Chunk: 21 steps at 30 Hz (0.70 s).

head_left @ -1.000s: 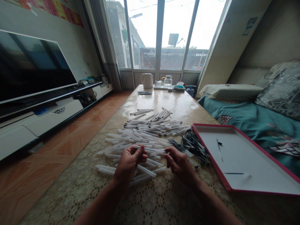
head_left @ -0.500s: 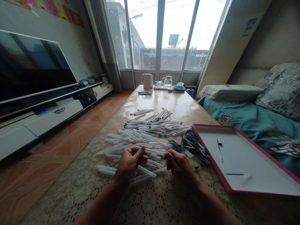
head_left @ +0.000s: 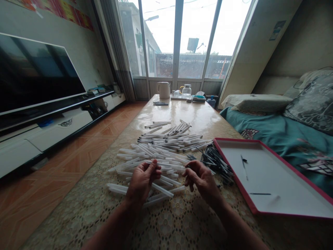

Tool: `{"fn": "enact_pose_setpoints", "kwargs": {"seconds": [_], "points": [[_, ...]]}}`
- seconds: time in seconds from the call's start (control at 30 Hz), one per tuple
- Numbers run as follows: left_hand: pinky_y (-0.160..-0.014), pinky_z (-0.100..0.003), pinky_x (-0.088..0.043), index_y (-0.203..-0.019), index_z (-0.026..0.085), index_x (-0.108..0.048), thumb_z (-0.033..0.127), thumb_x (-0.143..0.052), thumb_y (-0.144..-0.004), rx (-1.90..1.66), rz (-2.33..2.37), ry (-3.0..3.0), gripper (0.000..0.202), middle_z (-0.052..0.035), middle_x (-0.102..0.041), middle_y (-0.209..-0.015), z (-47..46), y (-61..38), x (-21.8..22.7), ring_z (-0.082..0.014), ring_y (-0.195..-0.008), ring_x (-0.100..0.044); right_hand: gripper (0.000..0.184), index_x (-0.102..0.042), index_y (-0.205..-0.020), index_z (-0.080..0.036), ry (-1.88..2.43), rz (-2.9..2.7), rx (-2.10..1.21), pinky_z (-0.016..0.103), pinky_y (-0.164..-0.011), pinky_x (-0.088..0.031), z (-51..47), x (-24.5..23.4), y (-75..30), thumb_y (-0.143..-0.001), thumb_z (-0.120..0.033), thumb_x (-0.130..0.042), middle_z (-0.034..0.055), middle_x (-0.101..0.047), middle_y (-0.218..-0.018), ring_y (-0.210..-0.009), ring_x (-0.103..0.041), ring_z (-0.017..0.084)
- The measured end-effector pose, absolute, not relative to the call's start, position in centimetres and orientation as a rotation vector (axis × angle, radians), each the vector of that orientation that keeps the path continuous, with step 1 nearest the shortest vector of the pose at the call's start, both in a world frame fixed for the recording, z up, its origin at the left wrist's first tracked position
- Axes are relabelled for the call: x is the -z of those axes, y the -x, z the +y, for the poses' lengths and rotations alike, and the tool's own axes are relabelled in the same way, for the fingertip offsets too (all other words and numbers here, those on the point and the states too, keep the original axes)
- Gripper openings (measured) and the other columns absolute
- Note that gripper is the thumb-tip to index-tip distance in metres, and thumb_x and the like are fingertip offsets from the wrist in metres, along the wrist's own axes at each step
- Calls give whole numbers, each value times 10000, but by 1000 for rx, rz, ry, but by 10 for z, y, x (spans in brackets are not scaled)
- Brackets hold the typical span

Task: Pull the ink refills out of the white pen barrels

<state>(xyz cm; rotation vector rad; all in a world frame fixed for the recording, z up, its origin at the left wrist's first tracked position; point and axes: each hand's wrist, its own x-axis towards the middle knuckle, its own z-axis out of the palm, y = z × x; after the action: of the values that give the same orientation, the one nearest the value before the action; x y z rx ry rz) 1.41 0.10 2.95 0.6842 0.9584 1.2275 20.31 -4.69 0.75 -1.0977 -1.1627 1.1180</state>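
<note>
My left hand [head_left: 144,177] is closed, its thumb and fingers pinching a translucent white pen barrel that is mostly hidden by the hand. To its right, my right hand [head_left: 199,177] has thumb and forefinger pressed together, with a small dark bit showing at the tips, too small to name. Both hands hover over a spread of loose white pen barrels [head_left: 162,189] on the table. Behind them lies a row of barrels with black ends [head_left: 169,140]. Beyond my right hand is a heap of black pen parts [head_left: 217,165], with thin dark refills [head_left: 191,157] partly covered by that hand.
A shallow white tray with a pink rim [head_left: 238,184] stands at the right, holding a few thin dark pieces. At the table's far end are a kettle [head_left: 163,91], a glass pot [head_left: 186,91] and a tissue box [head_left: 199,97]. A sofa [head_left: 257,121] runs alongside on the right.
My right hand has lifted slightly, its fingers less curled, and a small dark bit now shows at its fingertips. My left hand has shifted slightly left, still pinching.
</note>
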Motion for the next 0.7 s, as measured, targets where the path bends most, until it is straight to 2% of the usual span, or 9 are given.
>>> {"fn": "enact_pose_setpoints", "kwargs": {"seconds": [0.1,0.17,0.23,0.33,0.47,0.6,0.7], "points": [[-421,-151,-478,-654,117,-630,361,-887,-497,-1208,932,-734,388,2,-659,-555,0,-15,-27,-73,-439,-575,352,-495,-853,-196,1044,-1040,-1367,163,-324,-354,-47,-10,-200,-750,-475,-683,-3,-624,-740,-442,-523,83],[-431,-157,-483,-661,116,-636,376,-881,-505,-1200,922,-761,390,0,-661,-563,-1,-16,-26,-72,-442,-575,373,-488,-812,-191,1060,-1015,-1433,145,-304,-264,-47,-10,-199,-745,-506,-676,-40,-578,-649,-359,-394,37],[-437,-160,-484,-663,115,-636,381,-879,-505,-1195,917,-773,393,-1,-661,-568,-1,-15,-25,-73,-444,-574,384,-480,-779,-190,1095,-1016,-1428,147,-315,-187,-47,-9,-198,-746,-526,-663,-82,-491,-557,-335,-273,14],[-431,-164,-479,-691,118,-637,365,-881,-491,-1211,939,-759,401,6,-659,-564,0,-13,-29,-78,-443,-574,338,-489,-760,-194,1154,-1047,-1293,170,-346,-164,-45,-8,-203,-749,-489,-652,-107,-373,-505,-369,-224,32],[-432,-175,-474,-733,127,-631,324,-864,-506,-1330,1006,-732,381,21,-660,-578,3,-6,-37,-85,-450,-574,242,-487,-711,-207,1311,-1075,-835,213,-380,-217,-43,-7,-222,-791,-417,-577,-86,-336,-508,-412,-269,79],[-397,-159,-411,-740,133,-623,311,-846,-517,-1392,1064,-777,362,41,-641,-569,5,0,-41,-68,-420,-538,221,-500,-684,-207,1490,-1059,-295,248,-486,-332,-41,-6,-243,-816,-381,-533,-31,-451,-577,-525,-411,138],[-380,-155,-374,-718,133,-619,337,-843,-512,-1385,1100,-836,366,46,-625,-554,7,1,-40,-59,-395,-516,207,-525,-701,-206,1623,-998,-71,275,-542,-376,-39,-3,-254,-822,-374,-523,-3,-520,-598,-563,-479,178]]}}
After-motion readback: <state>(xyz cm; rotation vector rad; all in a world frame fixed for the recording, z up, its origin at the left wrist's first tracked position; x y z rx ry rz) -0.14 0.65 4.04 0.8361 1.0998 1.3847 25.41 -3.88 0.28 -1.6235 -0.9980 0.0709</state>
